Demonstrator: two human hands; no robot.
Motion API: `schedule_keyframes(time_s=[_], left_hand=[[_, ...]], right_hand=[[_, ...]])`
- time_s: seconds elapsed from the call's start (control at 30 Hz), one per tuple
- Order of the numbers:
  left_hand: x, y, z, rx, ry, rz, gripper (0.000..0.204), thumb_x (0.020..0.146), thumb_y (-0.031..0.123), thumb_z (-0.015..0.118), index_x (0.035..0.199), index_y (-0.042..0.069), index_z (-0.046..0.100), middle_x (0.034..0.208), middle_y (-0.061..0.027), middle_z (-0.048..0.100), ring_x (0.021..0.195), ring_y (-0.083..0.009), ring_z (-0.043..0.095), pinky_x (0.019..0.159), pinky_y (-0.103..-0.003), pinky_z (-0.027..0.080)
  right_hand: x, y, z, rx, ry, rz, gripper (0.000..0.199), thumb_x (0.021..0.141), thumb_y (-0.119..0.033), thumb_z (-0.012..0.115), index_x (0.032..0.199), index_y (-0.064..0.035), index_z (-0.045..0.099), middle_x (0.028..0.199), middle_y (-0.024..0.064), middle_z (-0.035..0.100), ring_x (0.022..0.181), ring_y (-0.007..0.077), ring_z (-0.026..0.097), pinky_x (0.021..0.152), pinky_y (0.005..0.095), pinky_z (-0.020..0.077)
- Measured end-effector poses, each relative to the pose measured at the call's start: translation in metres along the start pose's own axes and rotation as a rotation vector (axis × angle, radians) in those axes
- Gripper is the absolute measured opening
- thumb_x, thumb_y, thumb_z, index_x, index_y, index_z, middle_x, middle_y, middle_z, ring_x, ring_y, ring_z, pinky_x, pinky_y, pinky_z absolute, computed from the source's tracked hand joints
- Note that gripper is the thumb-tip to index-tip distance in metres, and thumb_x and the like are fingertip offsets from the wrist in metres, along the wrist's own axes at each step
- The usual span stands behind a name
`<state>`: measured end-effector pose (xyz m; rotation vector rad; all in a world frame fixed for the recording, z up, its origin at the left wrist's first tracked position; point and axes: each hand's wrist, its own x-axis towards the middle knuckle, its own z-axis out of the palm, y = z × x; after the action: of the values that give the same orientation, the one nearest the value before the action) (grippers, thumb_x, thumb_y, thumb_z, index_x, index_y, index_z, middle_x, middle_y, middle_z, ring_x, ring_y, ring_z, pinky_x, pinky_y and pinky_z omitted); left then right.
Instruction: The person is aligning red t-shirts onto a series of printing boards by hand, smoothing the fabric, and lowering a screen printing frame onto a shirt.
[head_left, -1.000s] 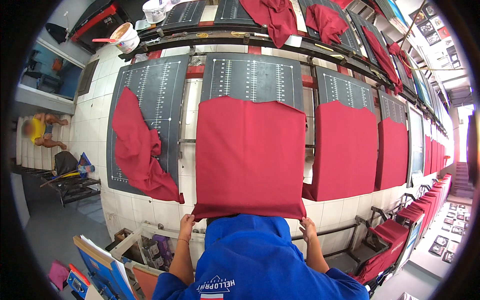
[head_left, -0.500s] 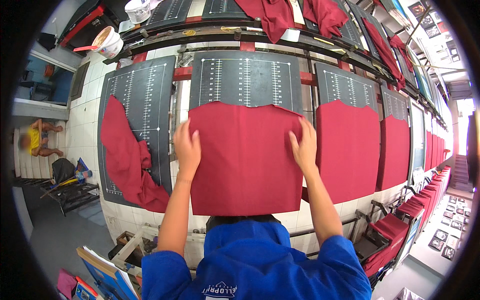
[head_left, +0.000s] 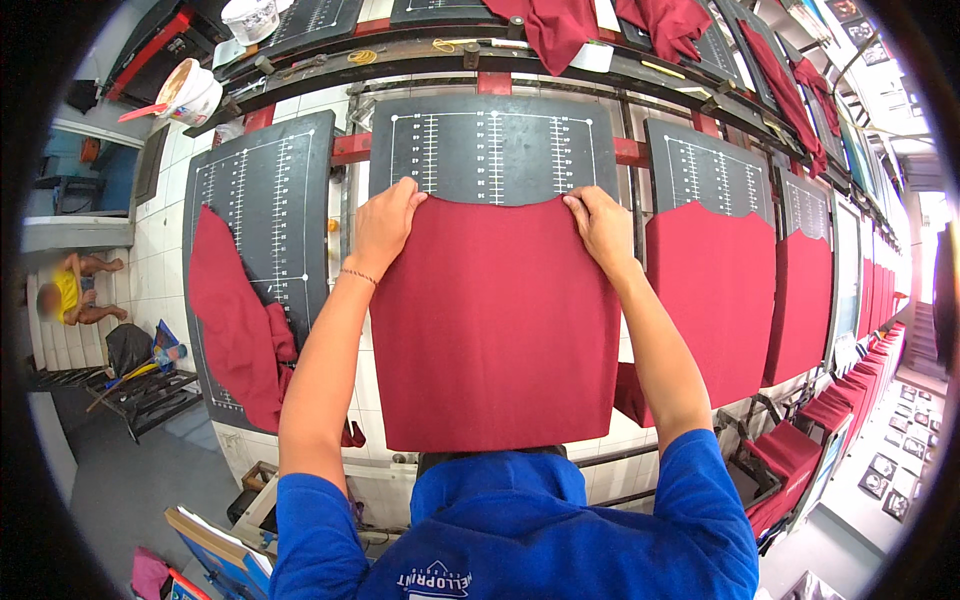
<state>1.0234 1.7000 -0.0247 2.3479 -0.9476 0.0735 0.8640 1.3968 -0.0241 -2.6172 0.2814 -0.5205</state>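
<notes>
A maroon cloth panel point(head_left: 495, 320) with a shallow scooped top edge lies over a dark board point(head_left: 462, 150) marked with white ruled lines. Its top left corner is pinched in my left hand point(head_left: 388, 228), whose fingers are closed. My right hand point(head_left: 603, 232) grips the top right corner between thumb and fingers. Between the two hands the top edge runs fairly straight and the cloth looks smooth. The panel's lower edge hangs at the near end of the board, close to my body.
On the left board point(head_left: 225, 150) lies a crumpled maroon cloth point(head_left: 235, 320). Boards to the right carry flat maroon panels point(head_left: 712, 300). A dark rail point(head_left: 420, 65) with tools crosses behind, and a white bucket point(head_left: 190, 95) stands far left. A person in yellow point(head_left: 68, 290) sits far left.
Both hands have gone from lying open at the panel's sides to gripping its top corners. The folded right part of the top edge is now straighter.
</notes>
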Motion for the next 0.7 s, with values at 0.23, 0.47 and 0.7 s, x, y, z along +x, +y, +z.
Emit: schedule_keyframes(time_s=[0.23, 0.47, 0.7], left_hand=[[0.018, -0.015, 0.001, 0.071, -0.1, 0.116, 0.023, 0.097, 0.025, 0.06, 0.089, 0.006, 0.05, 0.08, -0.0143, 0.063, 0.073, -0.0397, 0.062, 0.06, -0.048, 0.048], [0.024, -0.012, 0.0, 0.103, -0.113, 0.094, 0.026, 0.095, 0.028, 0.062, 0.086, 0.006, 0.05, 0.08, -0.0137, 0.066, 0.072, -0.0384, 0.064, 0.06, -0.049, 0.05], [0.02, 0.018, -0.009, 0.29, -0.24, -0.202, 0.042, 0.081, 0.042, 0.077, 0.091, 0.005, 0.063, 0.077, -0.0163, 0.067, 0.087, -0.0367, 0.065, 0.079, -0.049, 0.046]], right_hand=[[0.012, 0.006, 0.009, -0.11, 0.01, -0.005, 0.019, 0.093, -0.027, 0.067, 0.087, -0.0097, 0.065, 0.08, 0.0065, 0.066, 0.07, 0.0294, 0.066, 0.061, 0.0399, 0.0509], [0.016, 0.001, 0.009, -0.145, 0.005, 0.033, 0.016, 0.091, -0.026, 0.068, 0.089, -0.0103, 0.064, 0.085, 0.0069, 0.065, 0.076, 0.0293, 0.065, 0.065, 0.0406, 0.0511], [-0.004, -0.106, 0.034, 0.023, -0.197, -0.252, 0.053, 0.079, -0.021, 0.071, 0.124, 0.002, 0.056, 0.127, 0.0187, 0.058, 0.123, 0.0369, 0.053, 0.107, 0.047, 0.0412]])
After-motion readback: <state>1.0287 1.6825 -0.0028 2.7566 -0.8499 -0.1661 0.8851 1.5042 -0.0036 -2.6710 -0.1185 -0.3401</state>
